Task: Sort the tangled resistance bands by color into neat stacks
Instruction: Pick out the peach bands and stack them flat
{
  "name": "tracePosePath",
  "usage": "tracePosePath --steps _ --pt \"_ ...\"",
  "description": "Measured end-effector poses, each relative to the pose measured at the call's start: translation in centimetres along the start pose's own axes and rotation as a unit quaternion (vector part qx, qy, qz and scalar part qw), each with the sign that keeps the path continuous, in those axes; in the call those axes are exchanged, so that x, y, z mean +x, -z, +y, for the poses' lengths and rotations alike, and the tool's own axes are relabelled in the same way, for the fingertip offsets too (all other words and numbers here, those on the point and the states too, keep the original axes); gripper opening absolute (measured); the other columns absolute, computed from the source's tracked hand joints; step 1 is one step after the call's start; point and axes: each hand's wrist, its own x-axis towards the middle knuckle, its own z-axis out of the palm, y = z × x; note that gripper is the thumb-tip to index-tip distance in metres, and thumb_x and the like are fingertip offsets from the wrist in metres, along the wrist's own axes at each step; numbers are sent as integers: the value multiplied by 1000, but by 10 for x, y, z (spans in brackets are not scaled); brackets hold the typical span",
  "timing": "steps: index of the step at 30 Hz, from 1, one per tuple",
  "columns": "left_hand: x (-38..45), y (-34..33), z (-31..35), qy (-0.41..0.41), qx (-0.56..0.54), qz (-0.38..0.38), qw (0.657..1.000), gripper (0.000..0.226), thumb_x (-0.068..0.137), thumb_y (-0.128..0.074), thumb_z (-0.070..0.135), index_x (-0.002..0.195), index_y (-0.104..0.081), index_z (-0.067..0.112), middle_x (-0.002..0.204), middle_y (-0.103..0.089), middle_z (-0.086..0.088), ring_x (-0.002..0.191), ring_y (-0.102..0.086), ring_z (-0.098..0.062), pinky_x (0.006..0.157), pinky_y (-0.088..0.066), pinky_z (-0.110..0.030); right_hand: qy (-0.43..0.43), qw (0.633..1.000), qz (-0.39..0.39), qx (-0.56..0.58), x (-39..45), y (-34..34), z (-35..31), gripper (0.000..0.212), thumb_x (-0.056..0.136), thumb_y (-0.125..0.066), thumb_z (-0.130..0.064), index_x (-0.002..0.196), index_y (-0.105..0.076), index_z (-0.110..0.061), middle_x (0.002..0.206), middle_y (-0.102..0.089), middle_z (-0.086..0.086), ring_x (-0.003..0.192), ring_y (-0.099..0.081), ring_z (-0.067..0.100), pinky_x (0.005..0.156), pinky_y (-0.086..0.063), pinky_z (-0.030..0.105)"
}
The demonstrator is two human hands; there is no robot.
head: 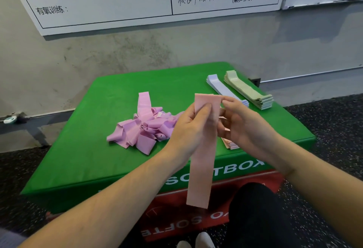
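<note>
Head view: both hands, left hand (193,124) and right hand (240,123), pinch a pink band (204,149) with their fingers; it hangs down. Purple tangled bands (143,127) lie at nine o'clock on the green surface (102,129). Neat stacks (247,90) sit at one o'clock.

Both hands raised together at centre, left hand (193,127) and right hand (240,123) pinching, forearms converging

Band and surface colours

Held band (202,149): pale pink. Tangled pile (144,127): lilac-pink. Stacks: lavender (222,87), sage green (248,90), peach-pink (230,143). Box top (94,145): bright green, white lettering; lower box (176,214): red, white lettering.
</note>
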Motion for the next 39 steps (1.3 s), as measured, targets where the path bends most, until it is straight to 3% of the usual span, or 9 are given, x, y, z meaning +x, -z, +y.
tracePosePath --steps 5,9,14,18,22,27,31,34,39 --pt "18 -7 10 27 -115 19 993 16 107 -45 24 110 -55 13 79 -68 -13 67 -64 -27 75 -53 -42 -25 998 20 -60 -3 21 22 48 85 -48 -41 120 -55 -9 94 -61 9 82 -61 20 76 -48 37" --pt "40 -17 17 49 -157 15 986 13 107 -45 26 110 -55 18 93 -74 -12 62 -66 -26 71 -53 -40 -44 990 8 -134 -8 37 38 14 93 -56 -21 102 -66 -19 93 -69 9 86 -66 22 82 -49 44" --pt "78 -31 18 61 -209 52 975 16 105 -49 24 110 -60 14 103 -76 -8 67 -70 -24 67 -57 -35 -20 977 32 -209 -11 54 43 15 99 -56 -9 107 -62 2 96 -65 24 87 -62 23 83 -54 43" --pt "110 -39 13 75 -217 74 971 18 105 -49 19 113 -60 7 89 -73 -6 72 -71 -22 59 -56 -31 -23 971 92 -218 -6 64 49 20 102 -54 -25 107 -63 -8 87 -66 5 80 -60 16 75 -47 35" --pt "139 -45 2 77 -175 113 975 9 104 -48 11 110 -54 12 86 -71 -5 60 -66 -17 57 -54 -28 -46 975 113 -187 -5 74 52 17 100 -53 -10 115 -55 -18 88 -72 4 77 -66 15 69 -55 32" --pt "172 -47 -15 89 -192 152 965 5 105 -48 16 106 -53 16 83 -72 -4 63 -68 -20 68 -57 -32 -75 964 113 -231 -7 90 57 20 99 -56 -12 117 -56 -22 103 -72 14 83 -69 27 87 -54 51" --pt "195 -47 -31 103 -176 155 967 5 105 -49 17 103 -52 15 91 -70 -6 65 -72 -21 65 -59 -34 -58 935 163 -311 -5 99 57 16 104 -49 -27 119 -53 -28 87 -72 13 56 -57 16 53 -43 32" --pt "211 -48 -43 125 -139 168 968 7 104 -50 16 97 -52 17 90 -66 -6 71 -69 -22 76 -59 -41 -59 932 178 -310 -4 111 59 20 103 -50 -24 122 -46 -24 74 -68 7 50 -54 13 49 -40 30" --pt "238 -39 -63 141 -29 177 974 14 95 -54 5 91 -51 17 92 -61 -4 76 -60 -18 60 -55 -28 -61 943 187 -270 4 127 57 34 88 -64 -12 112 -45 -26 99 -71 2 77 -68 17 65 -55 36"
